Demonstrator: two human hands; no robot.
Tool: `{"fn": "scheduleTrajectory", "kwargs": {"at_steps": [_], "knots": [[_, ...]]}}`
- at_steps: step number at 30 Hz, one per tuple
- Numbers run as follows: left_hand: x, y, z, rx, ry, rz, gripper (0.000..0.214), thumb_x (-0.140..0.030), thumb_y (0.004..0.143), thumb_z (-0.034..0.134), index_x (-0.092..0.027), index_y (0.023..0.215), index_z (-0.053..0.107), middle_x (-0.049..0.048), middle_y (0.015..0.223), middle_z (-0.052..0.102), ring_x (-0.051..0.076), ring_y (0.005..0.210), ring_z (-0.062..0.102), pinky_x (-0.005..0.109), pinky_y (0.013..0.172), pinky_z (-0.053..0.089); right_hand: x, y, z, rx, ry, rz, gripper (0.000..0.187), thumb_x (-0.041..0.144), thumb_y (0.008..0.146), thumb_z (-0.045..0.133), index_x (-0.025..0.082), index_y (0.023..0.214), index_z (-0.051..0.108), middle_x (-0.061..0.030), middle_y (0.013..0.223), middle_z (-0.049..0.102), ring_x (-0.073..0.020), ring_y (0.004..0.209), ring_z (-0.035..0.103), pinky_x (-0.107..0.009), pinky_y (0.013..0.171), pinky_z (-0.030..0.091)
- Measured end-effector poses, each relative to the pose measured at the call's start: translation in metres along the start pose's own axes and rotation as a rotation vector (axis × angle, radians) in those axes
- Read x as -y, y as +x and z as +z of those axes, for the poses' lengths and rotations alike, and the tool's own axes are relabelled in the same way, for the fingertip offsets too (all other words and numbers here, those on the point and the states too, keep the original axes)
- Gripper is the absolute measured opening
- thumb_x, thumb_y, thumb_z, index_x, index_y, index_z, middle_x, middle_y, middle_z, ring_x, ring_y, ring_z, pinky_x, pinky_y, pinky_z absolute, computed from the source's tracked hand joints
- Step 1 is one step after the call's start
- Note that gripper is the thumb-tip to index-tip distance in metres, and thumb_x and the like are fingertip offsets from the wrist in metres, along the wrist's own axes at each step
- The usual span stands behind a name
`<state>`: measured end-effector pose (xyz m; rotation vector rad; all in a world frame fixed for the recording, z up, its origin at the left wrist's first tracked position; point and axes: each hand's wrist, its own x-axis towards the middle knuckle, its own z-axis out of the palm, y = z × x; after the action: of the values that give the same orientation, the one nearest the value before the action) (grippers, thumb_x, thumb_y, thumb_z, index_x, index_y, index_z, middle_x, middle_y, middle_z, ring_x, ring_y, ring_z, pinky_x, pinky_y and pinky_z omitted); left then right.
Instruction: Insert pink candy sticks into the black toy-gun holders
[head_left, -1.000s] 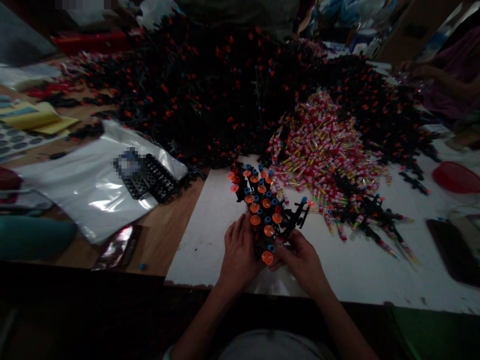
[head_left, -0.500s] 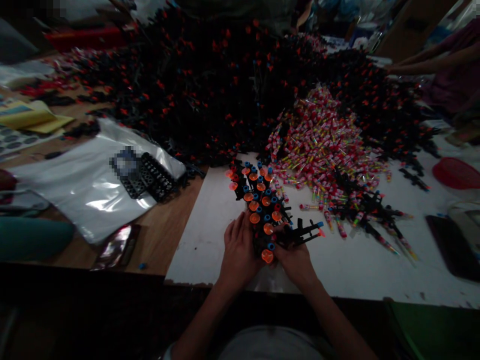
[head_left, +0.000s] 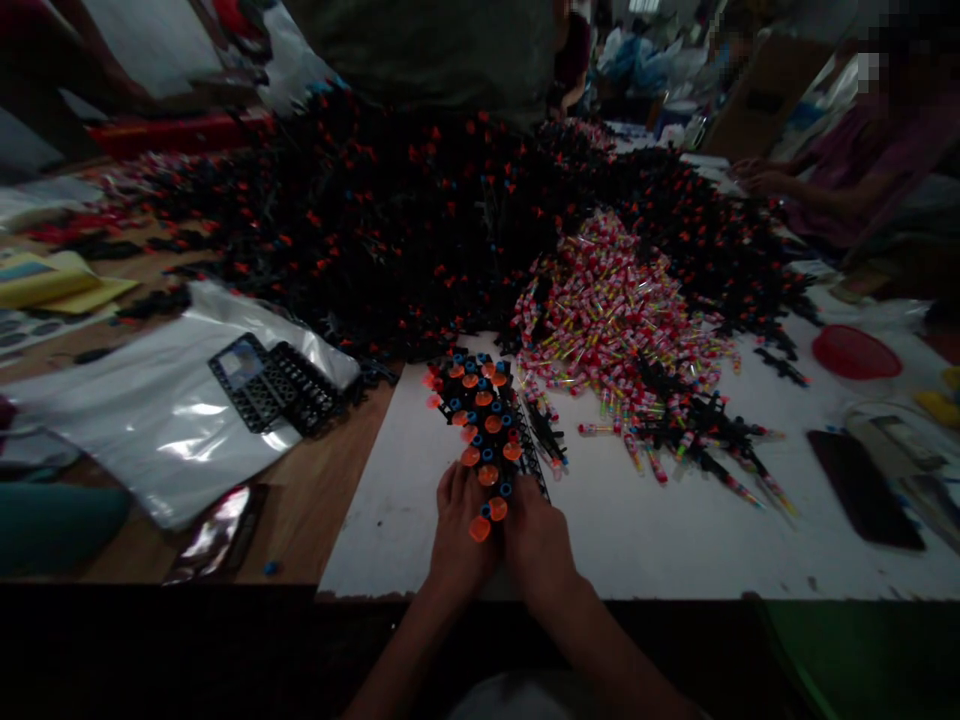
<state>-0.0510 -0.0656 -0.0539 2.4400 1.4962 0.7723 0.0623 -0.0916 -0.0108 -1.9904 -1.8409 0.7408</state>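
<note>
Step in hand, as judged: squaring up a bundle point(head_left: 484, 430) of black toy parts tipped with orange suction cups.

The left hand point(head_left: 457, 540) and right hand point(head_left: 536, 545) clasp its near end from either side. The bundle runs forward from the grip along the white board point(head_left: 637, 540).

Candy sticks point(head_left: 622, 320) lie ahead-right of the grip. The black pile point(head_left: 420, 210) lies beyond it.

Any further move calls for even side pressure, or the rows may splay.

Dim room, white sheet point(head_left: 675, 540) on a wooden table point(head_left: 330, 500).
</note>
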Motion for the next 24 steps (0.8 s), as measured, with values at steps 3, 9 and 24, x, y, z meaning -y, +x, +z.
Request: {"fn": "scheduleTrajectory", "kwargs": {"at_steps": [3,9,24], "knots": [[-0.001,0.000,0.002,-0.045,0.072,0.051,0.056,-0.035,0.076,0.063,-0.016,0.126,0.047,0.0183,0.131,0.052,0.036,0.127,0.042,0.055,0.103,0.035,-0.027,0.010,-0.031,0.001,0.183,-0.173,0.020,0.007,0.084,0.050,0.019,0.095,0.062,-0.0043,0.090,0.064,-0.0171,0.084,0.062,-0.024,0.072,0.048],[-0.004,0.000,0.000,-0.036,0.090,0.038,0.087,-0.050,0.063,0.075,-0.017,0.135,0.038,0.0157,0.136,0.048,0.036,0.128,0.040,0.053,0.104,0.036,-0.047,0.094,-0.074,-0.255,-0.166,-0.317,0.029,0.013,0.086,0.050,0.023,0.110,0.062,-0.0070,0.112,0.055,-0.0218,0.101,0.051,-0.030,0.081,0.042],[-0.007,0.003,-0.004,0.028,-0.001,-0.031,0.085,-0.048,0.063,0.075,-0.018,0.133,0.037,0.0160,0.135,0.047,0.036,0.130,0.036,0.056,0.104,0.031,-0.106,0.033,-0.101,-0.403,0.199,-0.033,0.022,0.038,0.083,0.055,0.018,0.092,0.055,-0.0059,0.083,0.060,-0.0184,0.067,0.059,-0.029,0.060,0.047]]}}
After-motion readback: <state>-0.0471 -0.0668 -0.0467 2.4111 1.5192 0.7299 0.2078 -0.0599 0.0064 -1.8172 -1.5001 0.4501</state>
